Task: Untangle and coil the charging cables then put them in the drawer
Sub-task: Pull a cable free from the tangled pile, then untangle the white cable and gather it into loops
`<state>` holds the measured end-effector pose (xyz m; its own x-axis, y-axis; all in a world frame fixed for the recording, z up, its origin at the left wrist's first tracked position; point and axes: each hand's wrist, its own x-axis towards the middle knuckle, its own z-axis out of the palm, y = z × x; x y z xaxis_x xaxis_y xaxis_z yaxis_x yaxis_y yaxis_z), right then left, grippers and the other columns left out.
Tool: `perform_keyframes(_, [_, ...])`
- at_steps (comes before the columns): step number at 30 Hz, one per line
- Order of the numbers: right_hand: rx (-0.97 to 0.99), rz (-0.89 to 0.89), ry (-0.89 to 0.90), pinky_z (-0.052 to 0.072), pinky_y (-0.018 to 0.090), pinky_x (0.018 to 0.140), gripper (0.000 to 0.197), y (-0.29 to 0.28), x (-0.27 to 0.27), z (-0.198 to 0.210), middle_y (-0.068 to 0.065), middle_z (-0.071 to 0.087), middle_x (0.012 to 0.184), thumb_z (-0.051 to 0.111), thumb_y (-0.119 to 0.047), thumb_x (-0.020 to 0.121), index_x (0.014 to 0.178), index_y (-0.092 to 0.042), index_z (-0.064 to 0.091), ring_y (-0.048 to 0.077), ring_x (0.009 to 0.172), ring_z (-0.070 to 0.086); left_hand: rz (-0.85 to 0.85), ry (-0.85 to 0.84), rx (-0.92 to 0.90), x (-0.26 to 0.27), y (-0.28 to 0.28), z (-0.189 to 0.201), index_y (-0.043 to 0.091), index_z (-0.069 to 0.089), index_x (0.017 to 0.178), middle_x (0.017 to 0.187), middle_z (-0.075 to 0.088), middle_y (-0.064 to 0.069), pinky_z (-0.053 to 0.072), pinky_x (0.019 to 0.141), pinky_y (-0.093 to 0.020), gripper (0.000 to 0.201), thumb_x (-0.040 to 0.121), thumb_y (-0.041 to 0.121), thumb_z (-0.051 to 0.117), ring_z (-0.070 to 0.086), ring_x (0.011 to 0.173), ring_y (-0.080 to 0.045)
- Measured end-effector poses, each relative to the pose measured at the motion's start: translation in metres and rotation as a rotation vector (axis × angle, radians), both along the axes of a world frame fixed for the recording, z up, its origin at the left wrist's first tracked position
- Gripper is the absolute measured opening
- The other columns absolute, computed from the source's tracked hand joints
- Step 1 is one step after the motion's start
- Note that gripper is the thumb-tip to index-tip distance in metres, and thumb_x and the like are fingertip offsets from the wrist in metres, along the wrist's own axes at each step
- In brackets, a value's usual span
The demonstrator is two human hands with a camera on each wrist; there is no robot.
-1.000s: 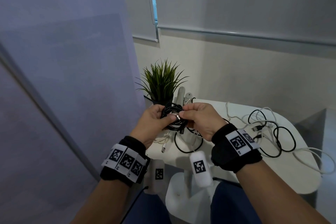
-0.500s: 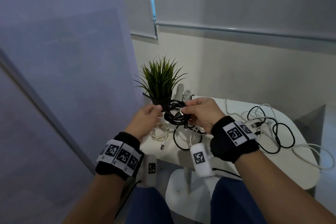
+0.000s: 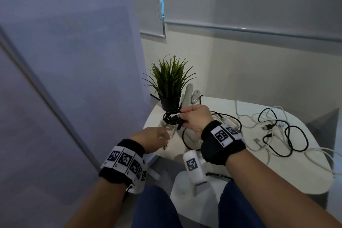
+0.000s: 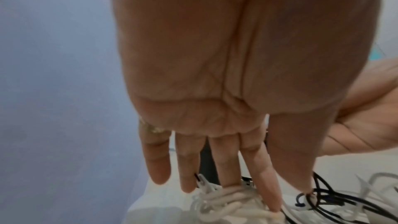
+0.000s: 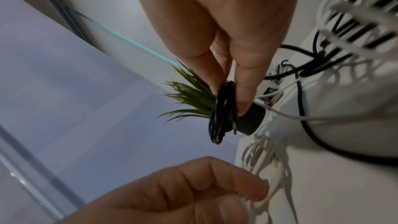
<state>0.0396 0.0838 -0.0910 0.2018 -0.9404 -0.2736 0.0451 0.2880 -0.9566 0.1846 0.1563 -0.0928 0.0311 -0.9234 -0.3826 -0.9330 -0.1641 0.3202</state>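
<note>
While our right hand (image 3: pixel 194 118) pinches the coiled black cable (image 3: pixel 173 118) between thumb and fingers (image 5: pixel 245 91), we hold it above the white surface (image 3: pixel 231 168), just in front of the potted plant (image 3: pixel 170 79). Our left hand (image 3: pixel 151 139) reaches with straight, slightly spread fingers (image 4: pixel 267 181) onto the coiled white cable (image 4: pixel 226 202) at the surface's near edge. Loose black and white cables (image 3: pixel 277 131) lie tangled to the right.

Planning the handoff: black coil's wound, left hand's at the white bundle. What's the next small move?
Probably close the left hand on the white coiled cable and lift it: its fingers already touch it, and the right hand holds the black coil alone.
</note>
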Motion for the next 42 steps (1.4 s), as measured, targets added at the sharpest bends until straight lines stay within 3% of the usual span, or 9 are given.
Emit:
perform_keyframes(5, [0.026,-0.034,0.046,0.055,0.05,0.085,0.026,-0.007,0.012,-0.009,0.024,0.062,0.097,0.056,0.016,0.081,0.072,-0.008,0.058,0.04,0.098,0.064,0.074,0.028,-0.159,0.008,0.001,-0.003,0.019,0.059,0.085,0.099,0.061,0.001,0.04,0.067,-0.024,0.005,0.088,0.024,0.06,0.052,0.088,-0.015])
perform_keyframes(8, [-0.049,-0.012,0.226,0.054,0.051,0.086,0.028,-0.013,0.013,-0.016,0.021,0.066,0.097,0.059,0.006,0.079,0.066,-0.019,0.059,0.039,0.1,0.064,0.11,0.028,-0.22,0.012,0.0,-0.01,0.022,0.047,0.069,0.082,0.055,0.004,0.035,0.056,-0.02,0.024,0.081,0.021,0.068,0.049,0.077,-0.014])
perform_keyframes(11, [-0.106,0.016,0.398,0.053,0.048,0.089,0.02,-0.019,0.011,-0.019,0.018,0.068,0.105,0.059,-0.007,0.08,0.069,-0.022,0.061,0.036,0.104,0.063,0.14,0.059,-0.253,0.014,-0.002,-0.012,0.023,0.05,0.074,0.086,0.057,0.002,0.039,0.061,-0.023,0.022,0.077,0.018,0.072,0.051,0.079,-0.016])
perform_keyframes(16, [-0.112,-0.011,0.521,0.051,0.045,0.092,0.028,-0.026,0.004,-0.022,0.017,0.066,0.112,0.056,-0.011,0.084,0.109,-0.004,0.067,0.033,0.107,0.062,0.18,0.122,-0.275,0.015,-0.008,-0.017,0.021,0.057,0.075,0.079,0.057,0.005,0.04,0.058,-0.018,0.015,0.078,0.014,0.071,0.053,0.074,-0.012])
perform_keyframes(20, [-0.1,0.008,0.511,0.052,0.043,0.092,0.029,-0.028,0.006,-0.027,0.018,0.066,0.113,0.057,-0.011,0.083,0.108,-0.003,0.067,0.034,0.107,0.062,0.232,0.088,-0.321,0.012,-0.012,-0.02,0.017,0.059,0.078,0.075,0.056,0.006,0.036,0.052,-0.015,0.009,0.08,0.015,0.068,0.051,0.069,-0.011])
perform_keyframes(31, [-0.041,0.204,0.488,0.053,0.034,0.085,0.031,-0.02,0.016,-0.024,0.02,0.063,0.116,0.052,-0.01,0.089,0.117,0.002,0.059,0.031,0.102,0.063,0.24,0.093,-0.303,0.005,-0.009,-0.014,0.012,0.068,0.09,0.091,0.063,-0.004,0.039,0.069,-0.022,0.01,0.082,0.017,0.066,0.057,0.084,-0.02])
perform_keyframes(36, [0.033,0.297,0.463,0.052,0.03,0.065,0.037,-0.018,0.013,-0.025,0.005,0.053,0.079,0.051,-0.013,0.09,0.123,0.002,0.054,0.017,0.068,0.053,0.155,0.143,-0.315,-0.003,-0.006,-0.011,0.008,0.071,0.099,0.087,0.059,0.0,0.036,0.068,-0.02,0.019,0.083,0.017,0.067,0.056,0.083,-0.018])
perform_keyframes(39, [0.014,0.343,0.466,0.046,0.026,0.057,0.035,-0.013,0.009,-0.021,0.0,0.049,0.075,0.05,-0.012,0.09,0.123,-0.001,0.056,0.014,0.063,0.05,0.173,0.206,-0.301,-0.005,-0.005,-0.013,0.006,0.071,0.1,0.084,0.058,-0.002,0.042,0.069,-0.023,0.02,0.082,0.013,0.067,0.053,0.073,-0.017])
perform_keyframes(42, [-0.052,0.317,0.411,0.046,0.028,0.056,0.029,-0.01,-0.001,-0.018,-0.003,0.052,0.075,0.05,-0.011,0.091,0.118,-0.006,0.06,0.013,0.063,0.052,0.19,0.167,-0.339,-0.004,-0.004,-0.012,0.013,0.07,0.102,0.098,0.058,-0.004,0.038,0.072,-0.023,0.019,0.085,0.018,0.065,0.056,0.084,-0.019])
